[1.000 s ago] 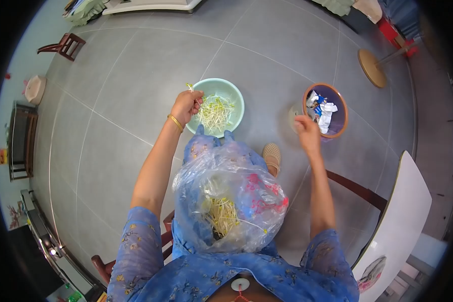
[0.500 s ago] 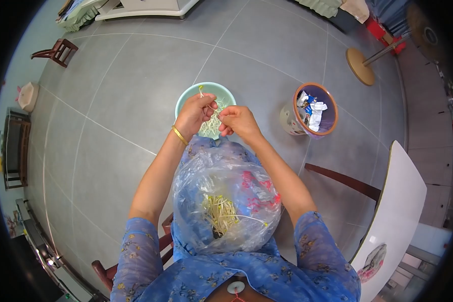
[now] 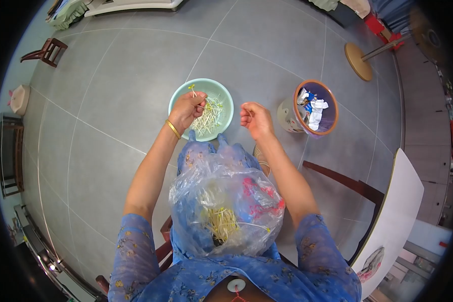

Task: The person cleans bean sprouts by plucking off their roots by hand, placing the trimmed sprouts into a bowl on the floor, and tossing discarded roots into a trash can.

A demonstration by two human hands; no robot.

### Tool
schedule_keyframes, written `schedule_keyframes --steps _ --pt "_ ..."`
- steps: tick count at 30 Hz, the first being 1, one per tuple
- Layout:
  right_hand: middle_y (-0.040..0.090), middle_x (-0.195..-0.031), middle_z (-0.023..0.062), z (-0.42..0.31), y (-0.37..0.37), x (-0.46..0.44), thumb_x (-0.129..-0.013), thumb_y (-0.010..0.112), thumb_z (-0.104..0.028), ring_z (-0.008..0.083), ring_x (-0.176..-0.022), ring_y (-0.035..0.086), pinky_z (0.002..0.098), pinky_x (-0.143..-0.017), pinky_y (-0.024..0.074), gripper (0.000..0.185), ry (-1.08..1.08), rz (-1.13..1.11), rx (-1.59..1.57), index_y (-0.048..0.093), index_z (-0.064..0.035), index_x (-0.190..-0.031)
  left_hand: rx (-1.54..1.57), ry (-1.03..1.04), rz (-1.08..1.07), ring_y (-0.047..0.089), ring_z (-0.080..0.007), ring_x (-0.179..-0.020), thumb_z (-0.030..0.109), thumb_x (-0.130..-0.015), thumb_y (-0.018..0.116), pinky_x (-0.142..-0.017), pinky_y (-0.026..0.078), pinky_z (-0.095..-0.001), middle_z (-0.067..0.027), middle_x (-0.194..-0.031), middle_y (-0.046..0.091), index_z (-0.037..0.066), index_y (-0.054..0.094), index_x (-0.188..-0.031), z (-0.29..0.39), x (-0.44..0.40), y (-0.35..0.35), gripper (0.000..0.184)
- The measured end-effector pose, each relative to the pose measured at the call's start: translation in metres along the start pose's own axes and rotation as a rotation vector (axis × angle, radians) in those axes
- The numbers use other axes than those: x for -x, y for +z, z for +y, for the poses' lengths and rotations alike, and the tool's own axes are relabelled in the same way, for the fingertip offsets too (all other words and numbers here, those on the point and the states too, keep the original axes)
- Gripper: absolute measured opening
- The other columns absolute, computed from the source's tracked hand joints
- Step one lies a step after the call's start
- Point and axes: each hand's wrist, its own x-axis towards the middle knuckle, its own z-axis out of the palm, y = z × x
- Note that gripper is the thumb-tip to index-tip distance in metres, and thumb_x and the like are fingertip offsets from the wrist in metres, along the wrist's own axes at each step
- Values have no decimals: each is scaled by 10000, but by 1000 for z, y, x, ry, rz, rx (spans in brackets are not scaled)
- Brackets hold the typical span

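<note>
My left hand (image 3: 187,108) is closed on a bean sprout (image 3: 193,90), whose yellow-green tip pokes up above the fingers. It hovers over the left side of a pale green basin (image 3: 228,118) that holds loose white bean sprouts (image 3: 210,115). To the right of the basin, my right hand (image 3: 256,120) hangs in the air with fingers curled and pressed together; whatever they may pinch is too small to see. On my lap lies a clear plastic bag (image 3: 186,196) with red print, and a heap of bean sprouts (image 3: 222,224) sits in its opening.
A waste bin (image 3: 292,118) with a brown rim and crumpled paper inside stands right of the basin. A white table (image 3: 395,201) is at my right, with a dark wooden leg (image 3: 342,178) beside it. A small wooden stool (image 3: 51,52) is far left on the grey tiles.
My hands have come apart: the right moved right, away from the basin, towards the bin. The left shifted slightly left, keeping the bean sprout. More of the basin shows.
</note>
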Motion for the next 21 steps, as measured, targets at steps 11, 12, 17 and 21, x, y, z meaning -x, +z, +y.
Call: schedule_keyframes --steps 11,12,17,21 --pt "635 -762 69 -90 -62 54 -837 575 -39 104 -675 598 230 -617 472 137 -801 209 445 604 7 -962 -923 33 230 574 -305 -1027 128 -783 658 -905 441 -346 -250 -1090 581 -122 451 -1224 -69 -96 -84 547" --pt "635 -762 69 -100 -75 56 -837 575 -39 104 -675 598 230 -617 472 137 -803 236 456 604 7 -962 -895 19 210 545 -332 -1088 134 -776 665 -948 409 -359 -280 -1155 553 -130 441 -1242 -66 -90 -82 581" --pt "651 -886 80 -128 -171 5 -848 564 -48 152 -824 613 268 -753 480 191 -1071 568 773 606 3 -1028 -812 39 188 605 -208 -791 114 -767 668 -692 477 -298 -171 -880 635 -84 604 -1002 -60 -86 -90 314" --pt "670 -865 80 -111 -210 -10 -812 610 -127 160 -791 615 297 -732 482 198 -777 746 1746 665 -48 -985 -651 150 180 525 -99 -549 79 -772 655 -487 409 -228 -57 -642 596 -20 621 -807 -27 -49 -65 111"
